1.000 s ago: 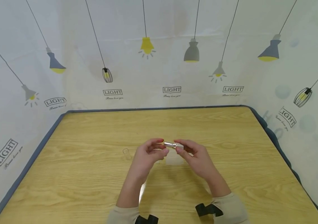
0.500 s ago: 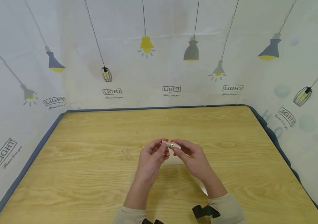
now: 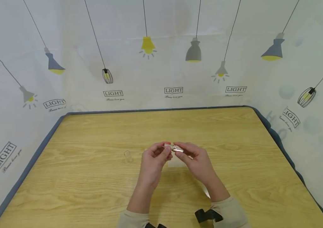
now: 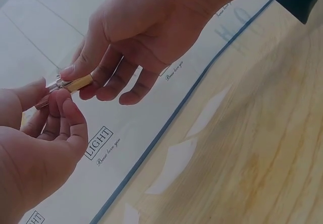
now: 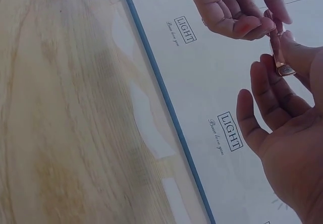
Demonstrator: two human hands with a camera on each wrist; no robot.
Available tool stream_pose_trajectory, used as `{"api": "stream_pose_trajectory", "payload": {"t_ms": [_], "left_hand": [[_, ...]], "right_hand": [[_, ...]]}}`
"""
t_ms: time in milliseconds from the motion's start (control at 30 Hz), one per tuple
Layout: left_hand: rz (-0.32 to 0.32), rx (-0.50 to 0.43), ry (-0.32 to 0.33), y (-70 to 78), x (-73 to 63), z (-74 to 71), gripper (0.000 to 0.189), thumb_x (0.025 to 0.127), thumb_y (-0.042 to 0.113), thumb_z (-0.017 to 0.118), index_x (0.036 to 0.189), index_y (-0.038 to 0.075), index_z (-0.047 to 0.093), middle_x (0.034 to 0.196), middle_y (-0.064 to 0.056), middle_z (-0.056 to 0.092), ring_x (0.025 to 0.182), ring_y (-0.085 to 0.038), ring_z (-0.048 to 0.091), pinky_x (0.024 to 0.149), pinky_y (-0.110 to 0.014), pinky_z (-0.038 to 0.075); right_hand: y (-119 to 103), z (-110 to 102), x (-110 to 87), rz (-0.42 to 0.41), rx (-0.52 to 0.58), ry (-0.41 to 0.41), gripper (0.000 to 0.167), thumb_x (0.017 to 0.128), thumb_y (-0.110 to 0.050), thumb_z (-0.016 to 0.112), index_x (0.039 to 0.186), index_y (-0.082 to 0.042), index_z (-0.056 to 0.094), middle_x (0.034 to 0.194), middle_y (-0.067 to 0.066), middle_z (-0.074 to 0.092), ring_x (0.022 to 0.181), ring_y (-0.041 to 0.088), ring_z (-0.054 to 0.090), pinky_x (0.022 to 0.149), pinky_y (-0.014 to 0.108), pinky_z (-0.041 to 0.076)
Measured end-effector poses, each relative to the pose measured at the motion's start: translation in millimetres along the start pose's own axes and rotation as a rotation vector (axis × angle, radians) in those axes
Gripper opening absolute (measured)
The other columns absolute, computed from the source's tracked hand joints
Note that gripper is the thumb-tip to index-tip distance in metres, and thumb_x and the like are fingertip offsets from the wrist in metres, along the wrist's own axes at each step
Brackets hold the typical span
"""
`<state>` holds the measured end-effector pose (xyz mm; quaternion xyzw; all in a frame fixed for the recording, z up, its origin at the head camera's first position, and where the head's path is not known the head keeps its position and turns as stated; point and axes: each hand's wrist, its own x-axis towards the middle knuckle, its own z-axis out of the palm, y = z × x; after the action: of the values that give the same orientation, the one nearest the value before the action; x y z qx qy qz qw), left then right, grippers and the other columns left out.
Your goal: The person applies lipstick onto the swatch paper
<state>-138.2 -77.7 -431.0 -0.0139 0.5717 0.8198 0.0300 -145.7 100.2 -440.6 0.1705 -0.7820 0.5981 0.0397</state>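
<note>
Both hands hold a small shiny metal tube [image 3: 178,148] in front of the body, raised over the table. My left hand [image 3: 152,163] pinches its left end between thumb and fingers, which cover much of that part. At the other end, my right hand [image 3: 200,160] grips the tube with thumb and forefinger. In the left wrist view the part by the right hand is a gold-coloured barrel [image 4: 79,84], beside a narrower silvery section. The right wrist view shows the flat end of the tube [image 5: 284,70], while the right hand's other fingers [image 5: 247,112] hang loosely curled.
Under the hands, a pale translucent rectangle [image 3: 176,162] lies on the wood-grain table [image 3: 87,180]. Left of it is a small clear piece with a rounded outline [image 3: 128,156]. A white wall covering [image 3: 150,76] printed with lamps surrounds the table on three sides.
The left hand has moved a little to the right and its thumb now lies over the left part of the tube. The right hand has shifted slightly left. Over the last half second little differs.
</note>
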Motion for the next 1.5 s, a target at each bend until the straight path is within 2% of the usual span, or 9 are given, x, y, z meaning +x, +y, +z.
{"api": "stream_pose_trajectory", "payload": {"t_ms": [133,367,567,700,833,933,1100,1333,1500], "left_hand": [[-0.027,-0.063,0.001,0.9,1.2,2.4,0.029,0.103,0.007,0.070,0.126,-0.008,0.063,0.101,-0.002,0.069,0.090,-0.015,0.067,0.082,-0.022,0.061],[-0.046,-0.119,0.004,0.3,1.8,6.1,0.019,0.102,0.009,0.072,0.112,0.005,0.056,0.095,0.001,0.069,0.084,-0.011,0.066,0.079,-0.021,0.059],[-0.063,-0.103,0.037,-2.1,-1.1,6.0,0.015,0.104,0.011,0.070,0.107,0.005,0.056,0.090,0.003,0.065,0.077,-0.010,0.059,0.073,-0.019,0.053],[-0.062,-0.093,0.027,-3.7,-1.6,7.6,0.013,0.104,0.010,0.069,0.107,0.005,0.057,0.088,0.004,0.062,0.074,-0.010,0.055,0.071,-0.019,0.049],[-0.062,-0.120,0.005,-5.0,-2.2,9.5,0.009,0.105,0.007,0.066,0.107,0.005,0.058,0.089,0.004,0.062,0.074,-0.009,0.054,0.071,-0.019,0.050],[-0.063,-0.145,-0.011,-5.5,-2.4,11.3,0.008,0.106,0.005,0.064,0.110,0.003,0.058,0.091,0.004,0.063,0.076,-0.009,0.055,0.072,-0.020,0.050],[-0.062,-0.163,-0.018,-6.0,-2.2,11.8,0.020,0.104,0.004,0.067,0.121,-0.003,0.059,0.095,0.003,0.062,0.081,-0.009,0.057,0.074,-0.021,0.052],[-0.079,-0.185,-0.042,-9.9,-1.5,11.5,0.015,0.103,0.012,0.070,0.112,0.008,0.058,0.096,0.004,0.065,0.084,-0.009,0.060,0.076,-0.022,0.053],[-0.078,-0.171,-0.028,-10.0,-2.0,10.4,0.016,0.104,0.014,0.071,0.110,0.008,0.058,0.097,0.004,0.065,0.086,-0.008,0.060,0.077,-0.020,0.054]], "right_hand": [[-1,-1,1.4,-0.003,0.018,0.009,0.034,0.102,-0.012,0.071,0.136,-0.008,0.073,0.128,0.012,0.076,0.105,0.003,0.070,0.091,0.022,0.060],[-1,-2,1.0,-0.002,0.023,0.003,0.034,0.102,-0.012,0.072,0.137,-0.010,0.073,0.126,0.011,0.075,0.099,0.006,0.067,0.089,0.025,0.060],[3,1,-0.9,-0.021,-0.007,-0.002,0.033,0.102,-0.014,0.072,0.135,-0.009,0.074,0.126,0.010,0.076,0.100,0.007,0.065,0.093,0.032,0.061],[3,0,-3.0,-0.017,-0.043,0.012,0.032,0.102,-0.015,0.072,0.134,-0.012,0.074,0.125,0.008,0.077,0.100,0.008,0.064,0.092,0.029,0.060],[3,-2,-4.6,0.006,-0.054,0.017,0.032,0.103,-0.017,0.072,0.134,-0.014,0.075,0.125,0.006,0.077,0.100,0.010,0.065,0.091,0.026,0.059],[2,-4,-5.5,0.023,-0.052,0.019,0.032,0.103,-0.017,0.071,0.134,-0.015,0.075,0.126,0.006,0.077,0.101,0.011,0.066,0.092,0.027,0.059],[1,-6,-6.0,0.025,-0.058,0.026,0.033,0.104,-0.016,0.070,0.136,-0.011,0.073,0.128,0.007,0.076,0.104,0.010,0.066,0.092,0.029,0.060],[1,-5,-6.7,0.018,-0.049,0.029,0.032,0.104,-0.016,0.070,0.136,-0.012,0.073,0.128,0.007,0.076,0.103,0.006,0.065,0.092,0.027,0.059],[0,-4,-6.7,0.005,-0.036,0.025,0.032,0.104,-0.014,0.069,0.135,-0.009,0.073,0.124,0.009,0.076,0.095,0.008,0.060,0.088,0.024,0.057]]}}
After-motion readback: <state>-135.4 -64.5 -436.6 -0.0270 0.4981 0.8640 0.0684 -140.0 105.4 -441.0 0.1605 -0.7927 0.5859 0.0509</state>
